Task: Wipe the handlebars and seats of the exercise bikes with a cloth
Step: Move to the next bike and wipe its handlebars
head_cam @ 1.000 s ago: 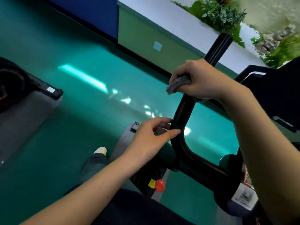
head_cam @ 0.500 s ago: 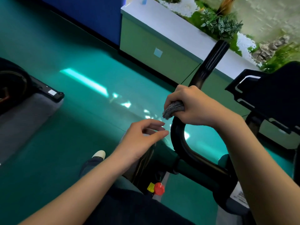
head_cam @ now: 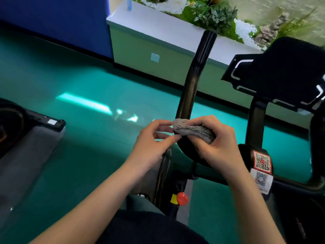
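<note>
Curled tight, the right hand (head_cam: 216,147) grips a bunched grey cloth (head_cam: 193,131), fingers wrapped over its top, and holds it at the lower bend of the black handlebar (head_cam: 193,85). The cloth looks pressed against the bar there, though the hand hides the contact itself. The left hand (head_cam: 153,143) meets it from the left of the handlebar, thumb and forefinger closed on the cloth's free end in a light pinch. Its other fingers are loosely bent beside them.

Teal floor (head_cam: 88,81) spreads out to the left of and beyond the handlebar, glossy with reflected light. A blue wall (head_cam: 52,18) stands far beyond the handlebar to the left. Next to the wall, a low green ledge (head_cam: 140,44) with a white top runs behind the handlebar's upper end, carrying leafy plants (head_cam: 214,14). Right of the handlebar, level with its upper half, sits a black console (head_cam: 281,71). Well to the left of the handlebar lies the dark base of a neighbouring machine (head_cam: 52,122), resting on a grey mat (head_cam: 26,155). Below the handlebar's bend and to its right are two QR stickers (head_cam: 262,161), a red-bordered one above a paler one. Under the handlebar, nearer the person, a red knob (head_cam: 182,198) juts out, with a small yellow tag (head_cam: 174,199) touching its left side
</note>
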Demonstrator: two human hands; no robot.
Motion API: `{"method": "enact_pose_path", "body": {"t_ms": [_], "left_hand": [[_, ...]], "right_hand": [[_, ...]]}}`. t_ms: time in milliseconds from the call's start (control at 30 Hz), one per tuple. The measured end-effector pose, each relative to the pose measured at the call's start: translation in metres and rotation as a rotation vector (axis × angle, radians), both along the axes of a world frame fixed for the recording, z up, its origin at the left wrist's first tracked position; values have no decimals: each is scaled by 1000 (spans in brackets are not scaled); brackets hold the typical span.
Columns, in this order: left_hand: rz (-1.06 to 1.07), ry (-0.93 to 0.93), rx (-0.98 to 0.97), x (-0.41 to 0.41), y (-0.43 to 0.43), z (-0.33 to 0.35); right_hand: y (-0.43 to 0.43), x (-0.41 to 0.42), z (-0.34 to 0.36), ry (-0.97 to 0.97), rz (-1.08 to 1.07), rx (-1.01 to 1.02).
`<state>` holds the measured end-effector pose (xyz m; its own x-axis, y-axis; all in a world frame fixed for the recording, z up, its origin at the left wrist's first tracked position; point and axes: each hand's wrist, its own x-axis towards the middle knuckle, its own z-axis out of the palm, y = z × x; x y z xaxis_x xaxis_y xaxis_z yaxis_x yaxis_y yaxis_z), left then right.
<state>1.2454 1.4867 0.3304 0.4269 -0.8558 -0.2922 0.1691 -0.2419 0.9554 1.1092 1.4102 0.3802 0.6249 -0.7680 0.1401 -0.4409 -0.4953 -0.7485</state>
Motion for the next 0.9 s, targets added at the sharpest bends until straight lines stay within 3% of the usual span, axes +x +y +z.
{"method": "enact_pose_path", "body": {"t_ms": [100, 233, 300, 467, 667, 900], "left_hand": [[-40, -27, 4, 2, 0, 2], [-34, -38, -9, 3, 0, 2], [-29, -55, -21, 2, 0, 1], [-19, -112, -36, 2, -3, -2], [-11, -105, -42, 2, -4, -6], [-42, -113, -26, 5, -4, -2]], "right_hand": [[3, -15, 5, -9, -9, 86], [-14, -23, 3, -56, -354, 75], [-22, -15, -2, -10, -421, 124], [-22, 9, -15, 172, -258, 213], [-19, -8, -5, 233, -99, 247], [-30, -38, 20, 518, 41, 194]]}}
